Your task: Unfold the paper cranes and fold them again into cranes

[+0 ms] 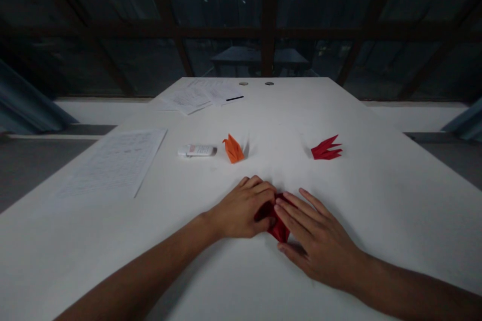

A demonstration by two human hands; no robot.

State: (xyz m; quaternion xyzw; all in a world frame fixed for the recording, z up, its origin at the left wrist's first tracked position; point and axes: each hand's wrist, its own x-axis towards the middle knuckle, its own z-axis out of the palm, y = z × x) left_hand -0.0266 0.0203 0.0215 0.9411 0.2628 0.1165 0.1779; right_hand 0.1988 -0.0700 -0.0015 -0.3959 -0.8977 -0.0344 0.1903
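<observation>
Near the front middle of the white table (pixel 211 281) lies a folded piece of red paper (pixel 279 228), partly covered by both hands. My left hand (pixel 246 208) grips its left side, with the fingers curled at the top and the thumb at the lower edge. My right hand (pixel 316 235) rests on the paper's right side with its fingers stretched out and slightly spread. Beyond the hands stands an orange folded paper figure (pixel 234 150). Farther right is a red folded paper piece with several pointed ends (pixel 327 150).
A white tube (pixel 197 150) lies left of the orange figure. A printed sheet (pixel 116 163) is at the left, and more papers (pixel 196 95) lie at the far left with a dark strip. Two round fittings (pixel 243 84) sit near the far edge, before dark windows.
</observation>
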